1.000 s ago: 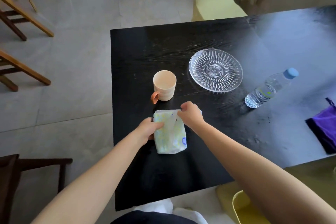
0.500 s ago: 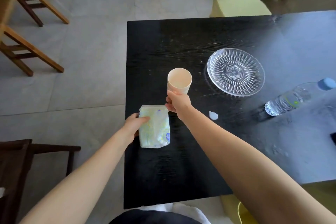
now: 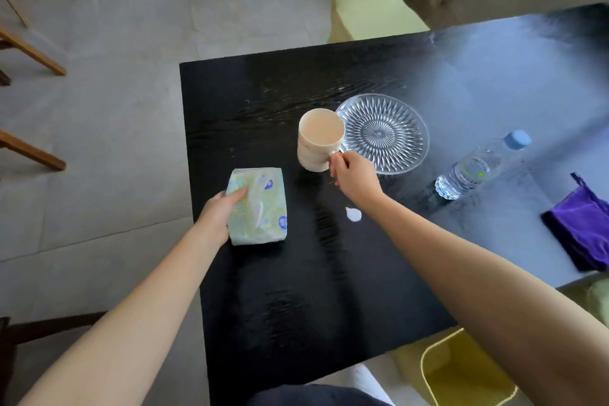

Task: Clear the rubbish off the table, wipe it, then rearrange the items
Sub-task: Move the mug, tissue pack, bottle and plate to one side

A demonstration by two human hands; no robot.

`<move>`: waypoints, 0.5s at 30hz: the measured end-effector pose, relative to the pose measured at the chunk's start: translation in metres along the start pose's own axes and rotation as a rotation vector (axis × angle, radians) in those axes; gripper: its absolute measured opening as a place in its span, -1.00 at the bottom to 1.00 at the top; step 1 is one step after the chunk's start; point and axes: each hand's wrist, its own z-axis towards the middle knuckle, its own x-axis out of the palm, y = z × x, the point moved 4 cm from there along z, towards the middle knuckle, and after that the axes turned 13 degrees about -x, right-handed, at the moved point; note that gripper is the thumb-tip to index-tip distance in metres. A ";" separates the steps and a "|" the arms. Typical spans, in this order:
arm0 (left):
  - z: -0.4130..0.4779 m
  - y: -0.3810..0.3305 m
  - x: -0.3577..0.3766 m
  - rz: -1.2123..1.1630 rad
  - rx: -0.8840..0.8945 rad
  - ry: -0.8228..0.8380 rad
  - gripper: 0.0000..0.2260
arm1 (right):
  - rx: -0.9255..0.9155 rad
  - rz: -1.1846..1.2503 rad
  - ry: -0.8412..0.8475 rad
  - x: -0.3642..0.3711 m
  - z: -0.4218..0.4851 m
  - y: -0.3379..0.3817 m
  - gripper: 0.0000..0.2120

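Fingers [image 3: 240,194] of the left hand [image 3: 217,216] clasp the tissue pack [image 3: 263,221] | right hand [image 3: 356,176] pinches the beige mug [image 3: 316,145] by its handle | glass plate [image 3: 392,132] just beside

On the black table [image 3: 296,306] we recorded our left hand [image 3: 219,211] gripping a tissue pack [image 3: 263,208] and our right hand [image 3: 354,178] holding a beige mug [image 3: 318,142] by its handle, just beside a glass plate [image 3: 389,132]. We also listed a water bottle [image 3: 478,168] lying down, a purple cloth [image 3: 583,224] and a small white scrap [image 3: 353,214].

Purple cloth [image 3: 581,224] partly beyond right edge
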 end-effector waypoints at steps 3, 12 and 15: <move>-0.008 -0.022 0.035 0.000 0.028 0.054 -0.78 | -0.065 -0.090 -0.051 -0.041 0.005 0.004 -0.68; -0.054 -0.077 0.195 0.046 0.053 0.286 -0.73 | -0.077 -0.148 -0.272 -0.181 0.019 0.018 -0.63; -0.071 -0.091 0.246 0.059 0.071 0.356 -0.81 | -0.077 -0.095 -0.316 -0.228 0.027 0.019 -0.63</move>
